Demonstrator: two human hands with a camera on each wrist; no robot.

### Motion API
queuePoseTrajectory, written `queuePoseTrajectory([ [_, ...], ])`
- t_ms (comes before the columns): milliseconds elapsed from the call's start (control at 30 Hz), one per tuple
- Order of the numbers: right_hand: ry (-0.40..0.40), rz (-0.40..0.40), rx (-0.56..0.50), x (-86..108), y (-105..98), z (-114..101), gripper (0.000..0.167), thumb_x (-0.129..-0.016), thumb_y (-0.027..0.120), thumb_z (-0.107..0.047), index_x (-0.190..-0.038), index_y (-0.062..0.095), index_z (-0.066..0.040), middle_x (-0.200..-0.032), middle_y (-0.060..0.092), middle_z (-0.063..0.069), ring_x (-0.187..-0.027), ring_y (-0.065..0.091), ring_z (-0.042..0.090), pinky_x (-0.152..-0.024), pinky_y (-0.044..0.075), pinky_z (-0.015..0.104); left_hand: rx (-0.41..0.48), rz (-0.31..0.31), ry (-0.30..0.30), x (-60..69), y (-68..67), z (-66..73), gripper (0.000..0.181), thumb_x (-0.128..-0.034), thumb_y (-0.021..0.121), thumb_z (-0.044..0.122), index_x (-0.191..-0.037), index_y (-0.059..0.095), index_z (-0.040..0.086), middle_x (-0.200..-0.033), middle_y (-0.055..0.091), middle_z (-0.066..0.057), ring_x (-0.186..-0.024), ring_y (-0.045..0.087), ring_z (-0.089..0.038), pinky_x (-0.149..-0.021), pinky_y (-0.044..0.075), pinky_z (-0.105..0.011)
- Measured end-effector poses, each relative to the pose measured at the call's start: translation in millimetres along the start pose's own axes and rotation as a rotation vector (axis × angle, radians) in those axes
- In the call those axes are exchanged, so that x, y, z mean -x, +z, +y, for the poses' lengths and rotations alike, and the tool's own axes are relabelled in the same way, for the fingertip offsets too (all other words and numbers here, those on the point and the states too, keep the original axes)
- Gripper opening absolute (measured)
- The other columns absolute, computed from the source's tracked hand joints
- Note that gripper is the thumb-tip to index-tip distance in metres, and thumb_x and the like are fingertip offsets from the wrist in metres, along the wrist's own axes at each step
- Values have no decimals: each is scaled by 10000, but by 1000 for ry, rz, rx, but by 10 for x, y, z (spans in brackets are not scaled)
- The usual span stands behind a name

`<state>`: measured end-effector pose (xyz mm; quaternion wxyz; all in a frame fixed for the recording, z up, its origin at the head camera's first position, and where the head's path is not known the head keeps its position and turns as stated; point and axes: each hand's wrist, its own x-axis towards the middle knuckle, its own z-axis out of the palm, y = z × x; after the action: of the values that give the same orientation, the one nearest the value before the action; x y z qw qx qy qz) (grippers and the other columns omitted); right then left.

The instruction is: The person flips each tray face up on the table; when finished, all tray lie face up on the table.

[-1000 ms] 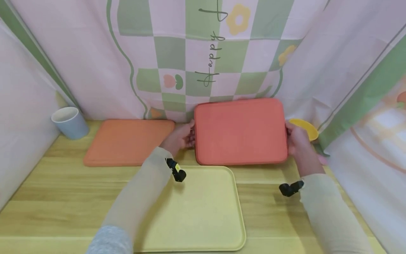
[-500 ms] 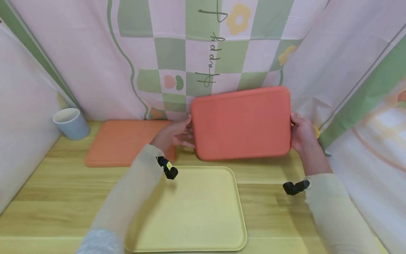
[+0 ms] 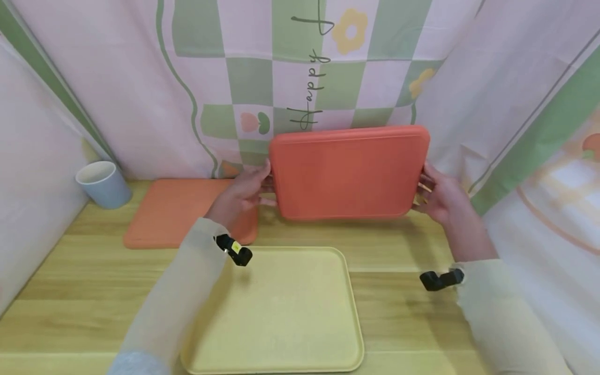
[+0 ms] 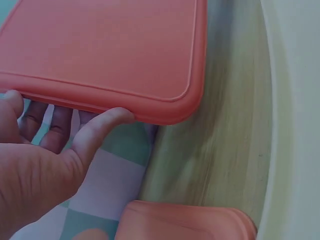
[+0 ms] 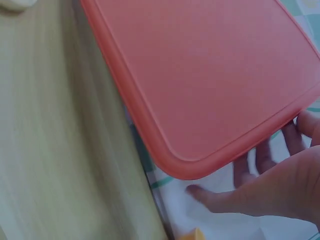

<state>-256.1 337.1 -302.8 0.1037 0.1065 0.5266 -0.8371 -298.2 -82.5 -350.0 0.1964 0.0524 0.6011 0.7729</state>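
A red rectangular plastic lid (image 3: 349,174) with rounded corners is tilted up in front of the curtain, above the table's back part. At its left short edge, my left hand (image 3: 244,192) grips the rim, with fingers reaching behind it. My right hand (image 3: 445,200) holds the opposite short edge, its fingers (image 5: 264,157) partly hidden behind the lid in the right wrist view. Beneath my left hand, an orange rectangular lid (image 3: 164,213) lies flat on the table. A cream-yellow tray (image 3: 281,312) rests nearer to me, partly under my left forearm.
A blue-grey cup (image 3: 105,185) stands at the back left corner of the wooden table (image 3: 398,312). A patterned curtain (image 3: 248,78) closes off the back, and white cloth hangs at both sides. Something yellow (image 5: 192,235) peeks in at the bottom of the right wrist view.
The red lid has been raised and shifted slightly left, its lower edge now further from the yellow tray. Both hands moved with it. The yellow dish at the right became hidden behind my right hand.
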Motion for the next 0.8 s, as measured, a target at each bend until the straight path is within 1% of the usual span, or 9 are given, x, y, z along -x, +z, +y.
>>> queuePoseTrajectory([
  [67, 36, -1, 9, 13, 20, -18, 170, -946, 684, -440, -1015, 709, -286, -1086, 629, -92, -1154, 491, 128, -1198, 25, 581, -9, 11, 23, 16, -7, 27, 522, -1048, 436, 466, -1312, 636, 63, -1034, 689, -89, -1009, 630, -296, -923, 526, -598],
  [200, 79, -39, -19, 42, 18, -23, 176, -973, 654, -432, -938, 704, -267, -1086, 644, -75, -1112, 558, 131, -1192, 8, 609, -15, 12, 67, 28, -22, 28, 553, -1050, 435, 456, -1345, 609, 22, -1041, 679, -95, -1004, 632, -295, -961, 485, -637],
  [267, 90, -57, -42, 56, 19, -7, 190, -999, 633, -405, -940, 696, -236, -1079, 652, -40, -1097, 588, 155, -1207, 19, 575, -20, 12, 94, 32, -32, 15, 552, -1052, 434, 446, -1330, 613, 4, -1024, 681, -88, -993, 635, -286, -962, 486, -630],
  [333, 97, -67, -108, 62, 23, 16, 174, -1023, 619, -341, -973, 686, -189, -1091, 652, 16, -1141, 587, 184, -1225, 50, 512, -23, 14, 129, 35, -42, -2, 549, -1053, 437, 428, -1330, 614, -11, -1015, 686, -77, -986, 634, -277, -955, 500, -605],
  [500, 91, -60, -400, 58, 66, 84, 109, -1057, 561, -136, -1102, 638, -75, -1198, 564, 140, -1308, 430, 206, -1221, 155, 319, 29, 52, 198, 29, -47, -41, 479, -1058, 487, 365, -1322, 629, -8, -1008, 694, -51, -971, 641, -233, -976, 497, -526],
  [567, 72, -61, -512, 56, 100, 116, 115, -1044, 541, -48, -1119, 629, -41, -1212, 558, 157, -1295, 448, 217, -1214, 181, 297, 40, 99, 225, 24, -35, -59, 400, -1054, 527, 341, -1226, 671, 10, -981, 683, -34, -948, 645, -200, -977, 500, -479],
  [667, 21, -68, -603, 61, 167, 168, 169, -992, 534, 45, -1102, 661, 49, -1179, 597, 159, -1168, 584, 258, -1161, 325, 303, -5, 227, 287, 19, 28, -91, 301, -1036, 593, 320, -1025, 700, 39, -900, 664, 7, -845, 608, -135, -873, 522, -335],
  [733, -28, -84, -613, 72, 219, 204, 195, -983, 513, 65, -1080, 677, 103, -1164, 613, 159, -1078, 647, 287, -1073, 446, 330, -35, 326, 355, 15, 83, -117, 292, -1028, 621, 302, -953, 687, 28, -868, 642, 27, -814, 573, -111, -786, 502, -254],
  [800, -80, -98, -568, 83, 264, 240, 242, -1012, 471, 56, -1076, 690, 134, -1164, 599, 156, -1035, 671, 287, -956, 537, 363, -38, 415, 417, 11, 137, -138, 278, -1025, 634, 290, -958, 677, 24, -861, 617, 37, -790, 527, -106, -711, 449, -223],
])
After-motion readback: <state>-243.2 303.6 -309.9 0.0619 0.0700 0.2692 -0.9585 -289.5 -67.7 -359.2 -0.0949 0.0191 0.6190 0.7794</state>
